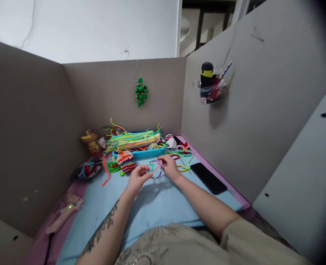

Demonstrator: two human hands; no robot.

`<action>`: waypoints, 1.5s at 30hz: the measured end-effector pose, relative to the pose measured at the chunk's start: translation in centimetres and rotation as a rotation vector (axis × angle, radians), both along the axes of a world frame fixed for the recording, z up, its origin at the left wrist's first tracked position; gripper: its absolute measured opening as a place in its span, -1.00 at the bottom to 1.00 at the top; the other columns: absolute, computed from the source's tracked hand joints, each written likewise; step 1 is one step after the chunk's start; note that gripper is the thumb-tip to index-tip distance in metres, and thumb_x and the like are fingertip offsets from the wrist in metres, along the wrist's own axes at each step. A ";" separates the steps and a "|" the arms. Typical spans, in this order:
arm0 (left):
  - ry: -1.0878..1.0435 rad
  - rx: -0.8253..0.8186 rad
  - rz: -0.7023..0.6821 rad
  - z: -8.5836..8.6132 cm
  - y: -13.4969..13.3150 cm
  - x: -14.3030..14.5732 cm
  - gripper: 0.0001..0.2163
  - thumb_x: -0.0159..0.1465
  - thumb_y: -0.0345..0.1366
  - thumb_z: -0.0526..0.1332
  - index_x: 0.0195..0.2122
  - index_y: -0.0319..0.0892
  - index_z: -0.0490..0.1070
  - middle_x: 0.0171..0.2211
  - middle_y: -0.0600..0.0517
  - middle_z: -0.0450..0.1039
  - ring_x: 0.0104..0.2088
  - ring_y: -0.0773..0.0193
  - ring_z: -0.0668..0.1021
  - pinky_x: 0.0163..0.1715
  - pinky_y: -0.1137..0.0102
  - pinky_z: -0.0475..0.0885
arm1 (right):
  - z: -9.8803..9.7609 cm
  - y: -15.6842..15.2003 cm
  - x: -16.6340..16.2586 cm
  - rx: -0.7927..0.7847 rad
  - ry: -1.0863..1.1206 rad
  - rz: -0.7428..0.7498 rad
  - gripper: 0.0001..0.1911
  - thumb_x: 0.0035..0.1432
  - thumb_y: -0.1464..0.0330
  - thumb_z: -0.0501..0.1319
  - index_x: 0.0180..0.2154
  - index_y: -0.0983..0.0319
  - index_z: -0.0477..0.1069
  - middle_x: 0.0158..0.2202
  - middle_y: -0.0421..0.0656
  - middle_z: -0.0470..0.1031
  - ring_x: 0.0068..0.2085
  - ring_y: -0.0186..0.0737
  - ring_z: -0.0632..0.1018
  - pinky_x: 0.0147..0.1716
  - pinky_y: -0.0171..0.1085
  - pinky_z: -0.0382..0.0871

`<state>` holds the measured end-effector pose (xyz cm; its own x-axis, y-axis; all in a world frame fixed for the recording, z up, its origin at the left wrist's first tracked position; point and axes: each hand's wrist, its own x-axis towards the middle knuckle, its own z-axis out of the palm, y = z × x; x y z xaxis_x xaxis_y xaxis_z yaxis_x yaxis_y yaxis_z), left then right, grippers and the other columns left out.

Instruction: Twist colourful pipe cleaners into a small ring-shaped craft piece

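Near side: desk (99,197), blue-topped, pink along its L edge. Glue gun (66,213) lies at L, green light on; tip poss. hot, so I'd keep fuzzy stuff off it.

Mid-desk, in front of me: L grip (139,177) pinched, thumb & fingertips, on the L side of the pipe-cleaner loops (152,166); R grip (169,165) likewise closed on the upper R side. Loops sit b/w the two, apparently clear of the desk top; teal, pink & purple. Exact crossing of strands too small to tell.

Handling, my judgement: v. light, next to no load. Fuzzy skin, so low slip risk; thin wire core (presumed) bends easily & keeps its bend. Won't shatter, but would squash out of round if I pressed across the middle. Rec. hold: fingertips only, at the rims, opp. sides, min. pressure. Wire ends, if any, could prick; can't see them.

R of R grip: phone (209,179), flat, screen dark, well apart. L of L grip: striped fuzzy piece (126,162); dark bowl (76,174) farther L. Beyond: blue tray (149,152) heaped w/ loose pipe cleaners (135,138); prob. same light, springy stock, best taken by one end. Back wall (104,88): green ornament (141,92), hanging.
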<state>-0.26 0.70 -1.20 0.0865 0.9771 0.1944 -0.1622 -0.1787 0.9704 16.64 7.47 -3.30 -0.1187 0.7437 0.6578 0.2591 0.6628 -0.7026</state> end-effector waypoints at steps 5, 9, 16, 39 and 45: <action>0.126 0.001 0.068 -0.7 0.7 -0.5 -0.70 -0.10 -0.27 0.37 -0.38 -0.24 0.34 -0.58 0.13 0.35 -0.58 0.43 0.41 -0.53 0.51 0.30 | 0.4 0.0 0.3 0.015 0.082 -0.088 -0.84 0.04 0.42 0.11 -0.38 0.19 0.47 -0.36 -0.11 0.40 -0.29 -0.20 0.41 -0.30 -0.25 0.28; 0.244 0.034 0.206 -1.3 1.4 -0.9 -0.70 -0.10 -0.24 0.36 -0.38 -0.26 0.36 -0.61 0.13 0.33 -0.61 0.43 0.37 -0.59 0.52 0.24 | 0.9 -0.3 0.3 -0.009 0.140 -0.101 -0.86 0.04 0.40 0.13 -0.38 0.18 0.47 -0.34 -0.11 0.42 -0.27 -0.20 0.42 -0.29 -0.24 0.30; 0.279 0.076 0.272 -1.0 1.4 -1.3 -0.71 -0.10 -0.22 0.35 -0.40 -0.25 0.37 -0.55 0.07 0.38 -0.59 0.39 0.38 -0.59 0.50 0.24 | 1.4 -1.4 -0.4 -0.081 0.155 0.063 -0.90 -0.01 0.35 0.20 -0.41 0.17 0.48 -0.39 -0.13 0.45 -0.31 -0.20 0.44 -0.34 -0.24 0.31; 0.407 0.256 0.254 -0.8 0.5 -0.6 -0.79 -0.02 -0.22 0.29 -0.39 -0.21 0.42 -0.63 0.14 0.27 -0.64 0.43 0.25 -0.62 0.51 0.13 | 1.8 -2.0 -1.3 -0.445 0.264 0.455 -0.81 -0.15 0.39 0.26 -0.40 0.21 0.30 -0.51 -0.31 0.33 -0.51 -0.41 0.32 -0.51 -0.40 0.16; 0.282 0.166 0.203 -0.9 0.7 -0.6 -0.76 -0.01 -0.22 0.30 -0.36 -0.20 0.35 -0.64 0.15 0.33 -0.63 0.41 0.34 -0.60 0.51 0.19 | 1.8 -2.6 -1.6 -0.547 0.281 0.472 -0.76 -0.14 0.40 0.22 -0.32 0.18 0.29 -0.54 -0.35 0.29 -0.69 -0.49 0.24 -0.71 -0.42 0.08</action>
